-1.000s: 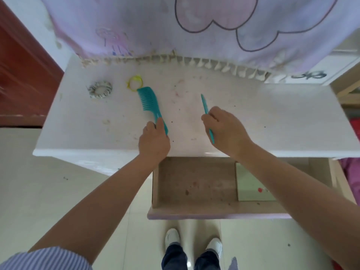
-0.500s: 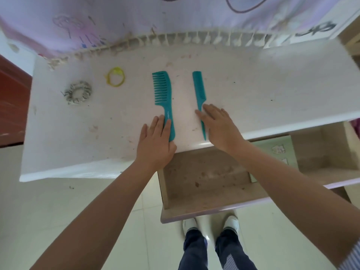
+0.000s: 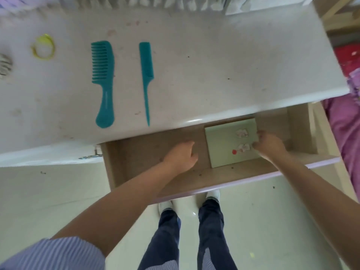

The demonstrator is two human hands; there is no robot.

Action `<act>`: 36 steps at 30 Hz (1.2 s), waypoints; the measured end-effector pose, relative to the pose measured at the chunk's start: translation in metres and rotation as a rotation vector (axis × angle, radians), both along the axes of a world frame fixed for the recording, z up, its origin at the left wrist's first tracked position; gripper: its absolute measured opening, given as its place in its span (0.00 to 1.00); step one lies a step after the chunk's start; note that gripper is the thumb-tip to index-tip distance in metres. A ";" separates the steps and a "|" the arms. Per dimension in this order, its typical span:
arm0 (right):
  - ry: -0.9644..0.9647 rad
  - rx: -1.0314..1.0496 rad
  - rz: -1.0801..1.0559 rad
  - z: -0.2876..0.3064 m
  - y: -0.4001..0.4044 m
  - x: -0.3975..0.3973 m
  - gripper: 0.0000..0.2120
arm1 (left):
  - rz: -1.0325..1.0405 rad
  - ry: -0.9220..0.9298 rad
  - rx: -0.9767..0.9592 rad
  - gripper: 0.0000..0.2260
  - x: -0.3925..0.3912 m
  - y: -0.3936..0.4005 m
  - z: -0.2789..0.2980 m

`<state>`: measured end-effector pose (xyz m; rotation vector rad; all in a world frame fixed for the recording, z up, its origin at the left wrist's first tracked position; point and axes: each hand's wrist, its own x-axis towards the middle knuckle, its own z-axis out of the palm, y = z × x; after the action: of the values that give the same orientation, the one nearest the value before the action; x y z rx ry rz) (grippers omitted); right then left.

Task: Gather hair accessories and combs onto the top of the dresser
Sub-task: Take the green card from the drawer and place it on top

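On the dresser top, from the left, lie a yellow band, a wide comb and a thin comb. In the open drawer the left hand hangs loosely curled, holding nothing; the right hand pinches the green card of clips. One-sided lifting could tip it. A scrunchie is cut off, and blur hides the right fingertips.

Scrunchie cut by left edge beside yellow hair tie, right hand fingertips hidden over green card, small clips blurred
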<state>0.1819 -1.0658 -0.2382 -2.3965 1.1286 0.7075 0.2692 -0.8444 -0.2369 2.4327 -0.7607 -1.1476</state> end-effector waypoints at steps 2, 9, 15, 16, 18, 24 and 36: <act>0.027 0.106 -0.060 -0.014 -0.004 0.007 0.18 | 0.154 0.157 0.061 0.16 -0.010 -0.030 -0.016; -0.145 0.172 -0.423 -0.035 -0.014 -0.005 0.14 | 0.559 0.243 0.107 0.16 -0.044 -0.090 -0.035; -0.087 0.325 -0.336 -0.036 -0.019 -0.005 0.14 | 0.777 0.155 0.194 0.16 -0.044 -0.087 -0.045; -0.077 0.320 -0.307 -0.037 -0.020 -0.004 0.13 | 0.762 0.137 0.198 0.16 -0.044 -0.086 -0.046; -0.087 0.339 -0.338 -0.041 -0.021 -0.002 0.13 | 0.744 0.086 0.174 0.16 -0.045 -0.087 -0.043; -0.263 0.806 -0.679 -0.023 -0.033 -0.020 0.16 | 0.588 0.016 -0.077 0.11 -0.067 -0.056 0.003; -0.835 1.121 -0.663 0.079 -0.034 0.039 0.09 | 0.816 -0.329 -0.448 0.20 0.053 -0.072 0.102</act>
<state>0.2210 -1.0995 -0.1592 -1.0432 0.7332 0.0061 0.3223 -0.9168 -0.1346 2.1897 -0.0355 -0.2363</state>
